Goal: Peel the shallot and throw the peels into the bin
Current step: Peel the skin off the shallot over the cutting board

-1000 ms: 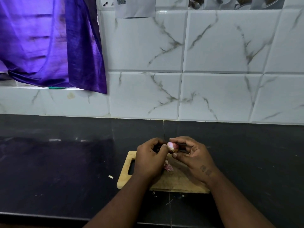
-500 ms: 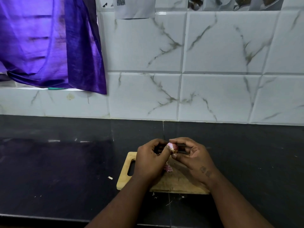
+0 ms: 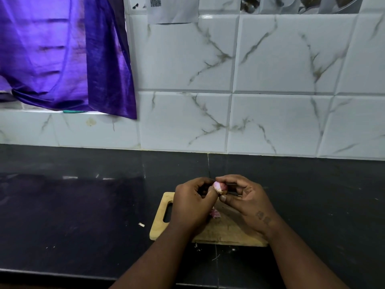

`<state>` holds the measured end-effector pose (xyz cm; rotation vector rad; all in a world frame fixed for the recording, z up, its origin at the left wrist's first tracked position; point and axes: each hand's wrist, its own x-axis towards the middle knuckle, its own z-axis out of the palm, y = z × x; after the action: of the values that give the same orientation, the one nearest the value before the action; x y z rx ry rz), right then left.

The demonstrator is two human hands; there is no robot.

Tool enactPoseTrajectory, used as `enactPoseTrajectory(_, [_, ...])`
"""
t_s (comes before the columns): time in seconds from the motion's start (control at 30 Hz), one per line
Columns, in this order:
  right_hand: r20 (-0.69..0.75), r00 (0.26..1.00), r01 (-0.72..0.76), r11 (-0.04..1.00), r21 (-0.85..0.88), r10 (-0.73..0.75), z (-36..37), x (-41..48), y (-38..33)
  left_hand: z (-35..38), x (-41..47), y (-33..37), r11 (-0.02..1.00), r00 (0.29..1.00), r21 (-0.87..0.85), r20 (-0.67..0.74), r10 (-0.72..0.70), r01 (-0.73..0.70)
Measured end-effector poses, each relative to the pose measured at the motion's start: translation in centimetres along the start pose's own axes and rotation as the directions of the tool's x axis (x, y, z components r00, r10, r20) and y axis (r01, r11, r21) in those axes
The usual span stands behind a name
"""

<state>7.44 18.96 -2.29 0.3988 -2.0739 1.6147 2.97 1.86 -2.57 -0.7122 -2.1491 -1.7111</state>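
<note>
You hold the shallot (image 3: 219,187) between both hands, raised just above the far edge of the board (image 3: 220,230) on the dark counter (image 3: 83,215). Your left hand (image 3: 192,204) curls its fingers around the left end of the bulb, with the thumb pressed against its near side. Your right hand (image 3: 249,200) pinches the right end between thumb and forefinger; the other fingers of that hand are curled in behind, and what else they may hold cannot be told. The exposed face of the shallot shows pale pink flesh, with a brownish patch at its lower edge that is probably remaining skin, so judge the peeling as part done. One loose peel (image 3: 215,213) lies on the board below your left hand, and a small white scrap (image 3: 141,225) lies on the counter left of the board. To do this step well, keep the bulb steady in the left hand and lift the skin edge with the right thumbnail. Pull toward the root in one strip. Work over the board so that scraps fall there. No bin is in view; collect all peels before you carry them off.
</note>
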Motion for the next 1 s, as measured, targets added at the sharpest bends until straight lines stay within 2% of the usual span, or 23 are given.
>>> enactPoseTrajectory(0.1, [0.005,1.0,-0.021,1.0,0.021,0.021,0.02,0.04,0.05,0.01,0.06,-0.05,0.999,1.0,0.043,0.001,0.005,-0.005])
enactPoseTrajectory(0.33, [0.009,0.994,-0.108,0.951,0.291,0.11,0.3,0.03,-0.17,-0.05,0.32,-0.06,0.998,0.998,0.033,-0.027,-0.06,0.061])
enactPoseTrajectory(0.43, [0.025,0.991,-0.129,0.934,0.334,0.128,0.55,-0.02,-0.35,-0.02,0.25,-0.25,0.991,0.998,0.125,-0.016,-0.056,0.057])
enactPoseTrajectory(0.57, [-0.043,0.986,-0.122,0.88,0.459,0.159,0.27,0.16,-0.23,-0.1,0.4,-0.18,0.975,0.996,0.206,-0.003,-0.091,0.09])
enactPoseTrajectory(0.7, [-0.059,0.988,-0.112,0.923,0.368,0.144,0.18,0.26,0.09,0.07,0.39,-0.35,0.971,0.994,0.221,0.042,-0.102,0.09])
enactPoseTrajectory(0.87, [-0.026,0.991,-0.122,0.965,0.231,0.132,0.35,0.04,0.11,-0.03,-0.09,0.28,0.998,0.998,0.022,0.024,-0.057,0.056])
enactPoseTrajectory(1.0, [-0.029,0.994,-0.094,0.981,0.172,0.101,0.39,0.01,-0.07,-0.05,0.0,0.26,0.998,0.998,0.039,0.029,-0.059,0.058])
